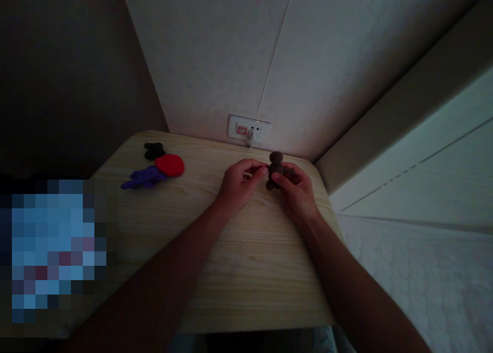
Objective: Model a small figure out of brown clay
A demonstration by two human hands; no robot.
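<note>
A small dark brown modelling-clay figure (276,159), with a round head on a rounder body and a stubby foot-like lump below, is held upright over the far part of the table. My right hand (298,189) grips its body from the right, thumb across the front. From the other side, the thumb and fingertips of my left hand (242,181) are pinched together at the figure's left edge. What exactly they pinch there is too small to make out. Part of the body is hidden by my right thumb.
Left on the wood-grain table (246,271) lie a red clay lump (170,165), a purple clay piece (146,176) and a black one (154,151). A wall socket (249,130) with a plug sits behind. White quilted bedding (416,276) is at right; a blurred bluish patch (50,240) at left.
</note>
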